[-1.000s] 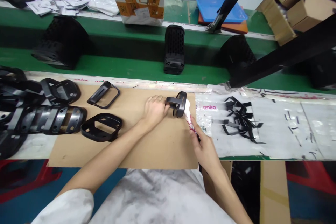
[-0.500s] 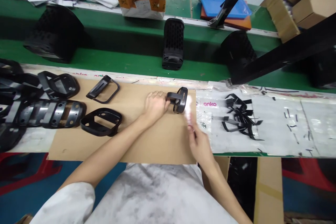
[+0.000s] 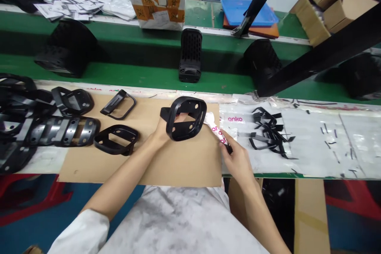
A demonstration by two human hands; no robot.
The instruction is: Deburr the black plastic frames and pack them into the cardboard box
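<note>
1. Green conveyor bench (image 3: 133, 75) crosses the view; a brown cardboard sheet (image 3: 184, 166) lies along its near edge and serves as the landmark here.
2. Rounded-rectangular black plastic frame (image 3: 173, 121) is held above the cardboard sheet's right half, clear of it. Open face toward the camera; long axis tilted off upright.
3. Left hand (image 3: 160, 135) grasps the frame from behind, fingers showing through its opening.
4. Right hand (image 3: 236, 162) is closed in a pinch on a white pink-lettered strip (image 3: 216, 131), over the cardboard sheet's right edge. Strip's free end points up and left, just beside the frame's right rim; contact cannot be told. This hand is apart from the frame, which lies up and left of it.
5. Two loose black frames (image 3: 116, 139) lie on the cardboard sheet, left of the held frame; a heap of black perforated frames (image 3: 62, 127) lies further left.
6. Right of the cardboard sheet: clear plastic sheet (image 3: 315, 143) bearing black plastic strips (image 3: 268, 135).
7. Beyond it, on the bench: black perforated housing (image 3: 190, 55).
</note>
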